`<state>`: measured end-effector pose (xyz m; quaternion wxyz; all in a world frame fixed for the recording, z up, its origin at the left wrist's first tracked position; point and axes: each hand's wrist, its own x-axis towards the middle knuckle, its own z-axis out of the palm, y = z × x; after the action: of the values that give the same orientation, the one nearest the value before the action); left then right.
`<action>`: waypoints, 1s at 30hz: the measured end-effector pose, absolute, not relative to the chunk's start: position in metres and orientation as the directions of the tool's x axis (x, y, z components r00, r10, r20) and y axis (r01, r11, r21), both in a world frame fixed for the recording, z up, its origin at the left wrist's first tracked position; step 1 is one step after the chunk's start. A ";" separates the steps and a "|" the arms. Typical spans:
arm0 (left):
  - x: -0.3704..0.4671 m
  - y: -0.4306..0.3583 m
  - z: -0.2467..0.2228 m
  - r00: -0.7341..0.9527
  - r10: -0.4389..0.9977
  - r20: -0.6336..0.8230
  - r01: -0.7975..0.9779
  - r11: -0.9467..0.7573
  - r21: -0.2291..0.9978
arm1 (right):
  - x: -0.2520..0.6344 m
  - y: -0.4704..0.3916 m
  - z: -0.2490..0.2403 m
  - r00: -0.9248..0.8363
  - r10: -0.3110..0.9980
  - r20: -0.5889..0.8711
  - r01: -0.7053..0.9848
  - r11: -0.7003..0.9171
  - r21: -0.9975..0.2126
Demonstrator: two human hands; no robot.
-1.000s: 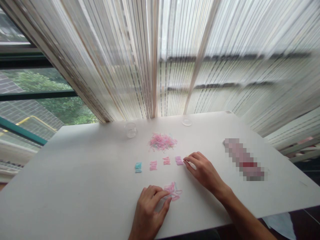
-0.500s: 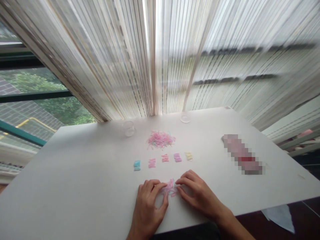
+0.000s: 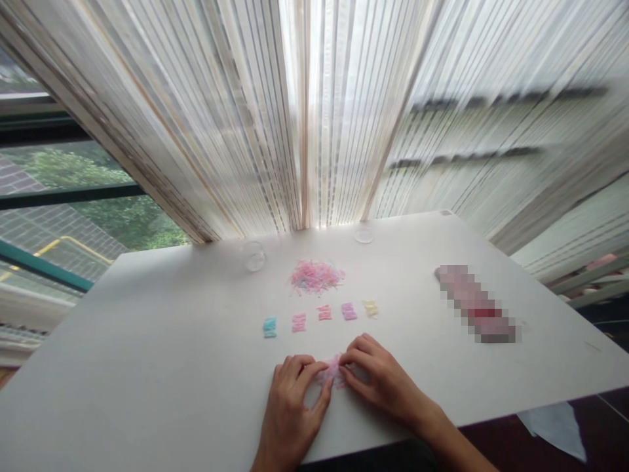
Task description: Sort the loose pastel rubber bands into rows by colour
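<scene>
A small heap of thin pastel strips [image 3: 335,368], pink with some pale green, lies on the white table [image 3: 147,367] between my hands. My left hand [image 3: 295,400] rests at its left side, thumb and forefinger curled in a loose pinch at the strips. From the right, my right hand [image 3: 381,377] pinches into the heap with thumb and forefinger. The fingers partly cover the strips, so which ones they grip is hidden. Beyond the hands is a row of small sorted groups: blue [image 3: 270,327], pink [image 3: 299,322], coral [image 3: 324,313], purple [image 3: 348,311] and yellow [image 3: 370,308].
A larger mixed pile of strips [image 3: 317,276] lies behind the row. Near the back edge are a clear round container [image 3: 255,256] and a clear lid [image 3: 364,235]. A blurred-out pinkish object [image 3: 474,305] lies at right. Striped curtains [image 3: 236,131] hang behind the table.
My right hand has moved slightly left, its thumb and forefinger closing in on the small heap. My left hand has stayed nearly still.
</scene>
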<state>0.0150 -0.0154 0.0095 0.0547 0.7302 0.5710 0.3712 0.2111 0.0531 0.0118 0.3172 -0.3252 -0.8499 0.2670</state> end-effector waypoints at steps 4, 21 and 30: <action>0.015 -0.016 0.010 0.064 0.870 0.488 0.781 -0.349 0.518 | 0.213 0.052 0.013 -0.560 0.746 0.361 0.360 0.611 -0.705; 0.009 -0.019 0.006 0.097 0.833 0.544 0.715 -0.438 0.544 | 0.210 0.046 0.013 -0.596 0.694 0.404 0.250 0.638 -0.729; 0.009 -0.020 0.007 0.056 0.848 0.526 0.703 -0.408 0.583 | 0.211 0.046 0.013 -0.587 0.688 0.425 0.238 0.650 -0.722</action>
<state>0.0094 -0.0204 0.0066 0.0850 0.7216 0.5374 0.4281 0.2107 0.0458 0.0132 0.3593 -0.2778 -0.8341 0.3132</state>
